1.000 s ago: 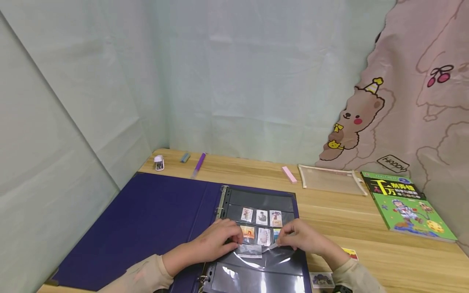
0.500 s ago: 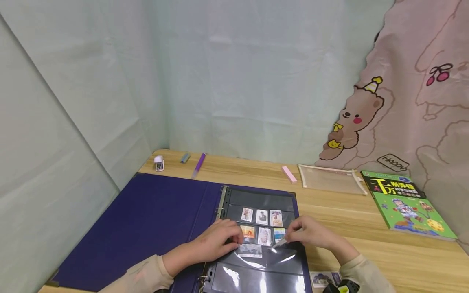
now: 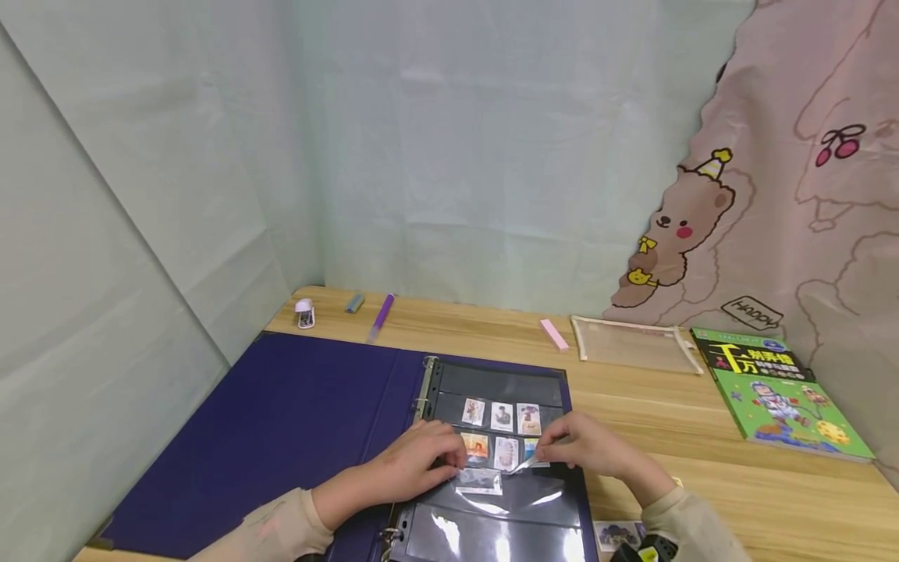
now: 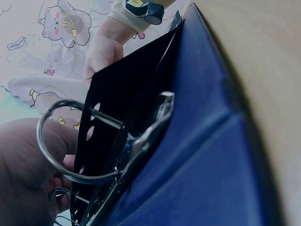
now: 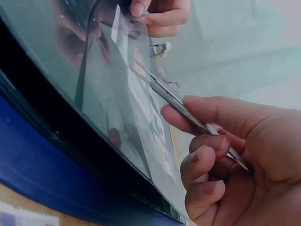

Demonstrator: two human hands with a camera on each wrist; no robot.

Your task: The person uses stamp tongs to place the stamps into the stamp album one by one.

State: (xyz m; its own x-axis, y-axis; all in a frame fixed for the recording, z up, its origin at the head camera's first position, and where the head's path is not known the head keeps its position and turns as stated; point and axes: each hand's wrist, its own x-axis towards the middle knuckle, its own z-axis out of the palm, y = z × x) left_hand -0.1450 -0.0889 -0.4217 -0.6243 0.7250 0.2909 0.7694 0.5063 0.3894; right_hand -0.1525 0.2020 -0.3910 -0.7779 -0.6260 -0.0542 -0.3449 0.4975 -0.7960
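Note:
A blue ring binder point(image 3: 316, 421) lies spread out, with a black stamp page point(image 3: 502, 381) on its rings. Two rows of small stamps sit in the page's clear pockets. Below them, a wide grey stamp point(image 3: 479, 481) lies in the third pocket row. My left hand point(image 3: 417, 460) rests at the page's ring side, thumb and forefinger pinching the clear pocket film point(image 5: 123, 33) by that stamp's left end. My right hand point(image 3: 590, 449) holds metal tweezers point(image 5: 176, 101) between thumb and fingers, their tips at the stamp's right end.
A loose stamp point(image 3: 618, 535) lies right of the binder, near the right wrist. Behind are a white sharpener-like object point(image 3: 305, 312), a purple pen point(image 3: 382, 312), a pink bar point(image 3: 554, 334) and a mesh pouch point(image 3: 639, 346). A green book point(image 3: 787, 402) lies far right.
The right hand drew the tweezers back to the right, away from the grey stamp, then came left again to its right end. The left hand stays in place.

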